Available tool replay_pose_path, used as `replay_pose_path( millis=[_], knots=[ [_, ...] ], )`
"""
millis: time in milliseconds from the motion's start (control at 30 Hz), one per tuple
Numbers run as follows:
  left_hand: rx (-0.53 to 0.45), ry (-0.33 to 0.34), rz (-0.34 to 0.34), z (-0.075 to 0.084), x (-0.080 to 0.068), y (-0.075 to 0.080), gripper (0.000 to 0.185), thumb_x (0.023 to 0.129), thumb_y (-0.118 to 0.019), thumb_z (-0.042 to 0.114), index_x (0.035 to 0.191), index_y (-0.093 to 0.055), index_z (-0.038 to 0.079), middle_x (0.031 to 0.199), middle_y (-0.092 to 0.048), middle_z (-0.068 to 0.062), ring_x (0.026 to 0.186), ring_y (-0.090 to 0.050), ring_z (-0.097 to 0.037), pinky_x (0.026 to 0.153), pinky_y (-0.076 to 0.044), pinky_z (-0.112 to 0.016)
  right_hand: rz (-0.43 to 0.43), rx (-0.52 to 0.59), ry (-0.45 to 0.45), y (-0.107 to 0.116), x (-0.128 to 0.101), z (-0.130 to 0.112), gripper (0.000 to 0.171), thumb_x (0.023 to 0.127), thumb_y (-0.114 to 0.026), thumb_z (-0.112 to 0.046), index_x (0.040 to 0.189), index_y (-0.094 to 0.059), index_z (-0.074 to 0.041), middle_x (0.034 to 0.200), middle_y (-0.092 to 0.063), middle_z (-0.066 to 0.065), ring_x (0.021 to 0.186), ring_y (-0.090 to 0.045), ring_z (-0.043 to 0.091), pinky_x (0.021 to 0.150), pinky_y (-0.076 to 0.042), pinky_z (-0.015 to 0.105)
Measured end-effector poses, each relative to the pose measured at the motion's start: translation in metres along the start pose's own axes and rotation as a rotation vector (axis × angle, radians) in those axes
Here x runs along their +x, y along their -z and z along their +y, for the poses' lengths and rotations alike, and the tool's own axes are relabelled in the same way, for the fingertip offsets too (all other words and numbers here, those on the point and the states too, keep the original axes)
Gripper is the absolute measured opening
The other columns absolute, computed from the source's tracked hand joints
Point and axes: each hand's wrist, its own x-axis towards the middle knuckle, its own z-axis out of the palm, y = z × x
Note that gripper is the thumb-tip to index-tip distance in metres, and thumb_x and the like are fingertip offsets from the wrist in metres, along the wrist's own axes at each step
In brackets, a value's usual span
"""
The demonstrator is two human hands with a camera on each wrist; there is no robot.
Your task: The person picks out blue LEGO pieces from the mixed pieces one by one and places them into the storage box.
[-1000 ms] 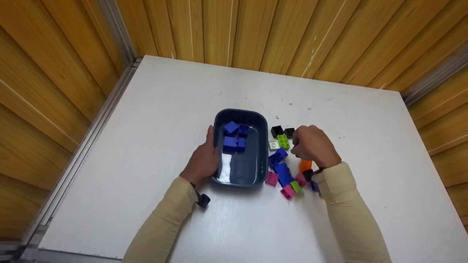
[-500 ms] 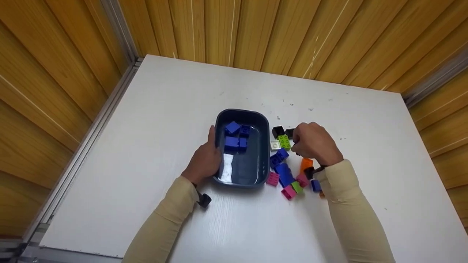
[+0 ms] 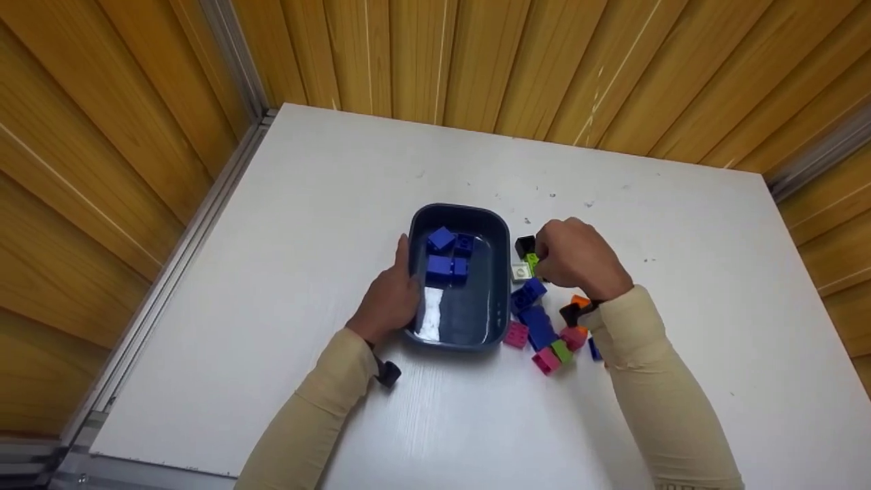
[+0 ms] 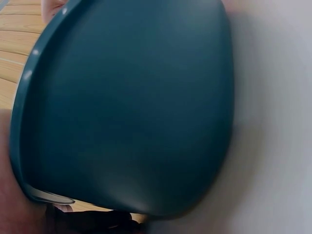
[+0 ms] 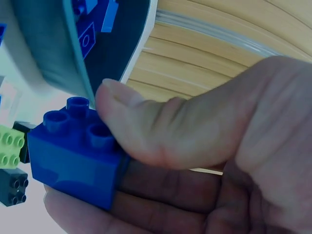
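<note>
If the left hand (image 3: 388, 299), whose grip I cannot tell, fails to steady the dark-blue, glossy, rounded-rectangular tray (image 3: 476, 320), the blue, blocky plastic brick (image 5: 78, 158), pinched by the right hand (image 3: 578, 257) right of the tray, may strike its rim and fall, this brick showing smooth sides and round hollow studs.

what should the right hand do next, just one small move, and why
Probably shift the right hand left over the dark blue tray and lower the blue toy brick into the bare near end: the hand pinches that brick outside the tray, blue bricks lie toward the far end, and the left hand holds the tray's left side.
</note>
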Motion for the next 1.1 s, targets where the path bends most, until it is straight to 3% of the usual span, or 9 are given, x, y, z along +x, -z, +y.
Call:
replay_pose_path(
  millis=[100, 300, 500, 567, 700, 933, 1100],
  knots=[
    [0.004, -0.008, 0.003, 0.000, 0.001, -0.002, 0.072, 0.108, -0.040, 0.018, 0.167, -0.002, 0.003, 0.092, -0.070, -0.023, 0.085, -0.064, -0.029, 0.093, -0.054, -0.051, 0.011, -0.012, 0.022, 0.002, 0.001, -0.004, 0.011, 0.081, -0.070, 0.001, 0.072, -0.073, -0.005, 0.059, -0.049, 0.001, 0.058, -0.046, 0.019, 0.050, -0.034, 0.028],
    [0.000, -0.019, 0.006, -0.001, 0.002, -0.002, 0.072, 0.108, -0.039, 0.019, 0.167, -0.002, 0.002, 0.112, -0.072, -0.029, 0.103, -0.070, -0.033, 0.103, -0.052, -0.052, 0.002, -0.019, 0.062, 0.004, 0.004, -0.013, 0.016, 0.083, -0.069, -0.001, 0.067, -0.070, -0.007, 0.056, -0.045, -0.001, 0.057, -0.045, 0.018, 0.050, -0.033, 0.028],
    [-0.001, -0.009, 0.000, -0.001, 0.003, -0.002, 0.073, 0.108, -0.040, 0.020, 0.168, -0.001, 0.004, 0.101, -0.072, -0.026, 0.093, -0.068, -0.031, 0.098, -0.054, -0.052, 0.007, -0.023, 0.099, 0.004, 0.006, -0.022, 0.020, 0.082, -0.065, 0.001, 0.065, -0.070, -0.009, 0.055, -0.043, -0.002, 0.052, -0.044, 0.017, 0.048, -0.032, 0.027],
    [-0.002, -0.005, 0.001, -0.001, 0.003, -0.002, 0.073, 0.108, -0.040, 0.020, 0.168, -0.001, 0.005, 0.105, -0.072, -0.028, 0.096, -0.069, -0.032, 0.099, -0.053, -0.052, 0.010, -0.027, 0.106, 0.004, 0.006, -0.025, 0.020, 0.082, -0.066, 0.001, 0.065, -0.070, -0.009, 0.055, -0.041, -0.002, 0.052, -0.043, 0.016, 0.047, -0.031, 0.027],
    [-0.018, 0.004, -0.004, -0.001, 0.002, -0.003, 0.073, 0.108, -0.040, 0.020, 0.168, -0.002, 0.004, 0.120, -0.071, -0.030, 0.106, -0.070, -0.033, 0.104, -0.051, -0.053, 0.007, -0.020, 0.121, 0.003, 0.006, -0.030, 0.019, 0.084, -0.069, -0.002, 0.067, -0.073, -0.009, 0.055, -0.044, -0.002, 0.053, -0.045, 0.016, 0.048, -0.033, 0.027],
    [-0.026, 0.010, -0.005, 0.000, 0.001, -0.002, 0.074, 0.107, -0.041, 0.020, 0.168, -0.001, 0.005, 0.113, -0.072, -0.029, 0.099, -0.068, -0.032, 0.101, -0.052, -0.053, -0.001, -0.031, 0.168, 0.003, 0.006, -0.039, 0.020, 0.083, -0.066, 0.001, 0.066, -0.071, -0.009, 0.056, -0.044, -0.001, 0.052, -0.045, 0.017, 0.048, -0.037, 0.027],
    [-0.014, -0.002, 0.000, -0.002, 0.001, -0.002, 0.074, 0.107, -0.040, 0.019, 0.168, -0.001, 0.005, 0.118, -0.071, -0.031, 0.106, -0.070, -0.035, 0.102, -0.052, -0.053, 0.015, -0.038, 0.211, 0.001, 0.008, -0.044, 0.016, 0.084, -0.069, -0.001, 0.070, -0.073, -0.008, 0.058, -0.050, -0.001, 0.055, -0.046, 0.018, 0.050, -0.037, 0.027]
  ],
)
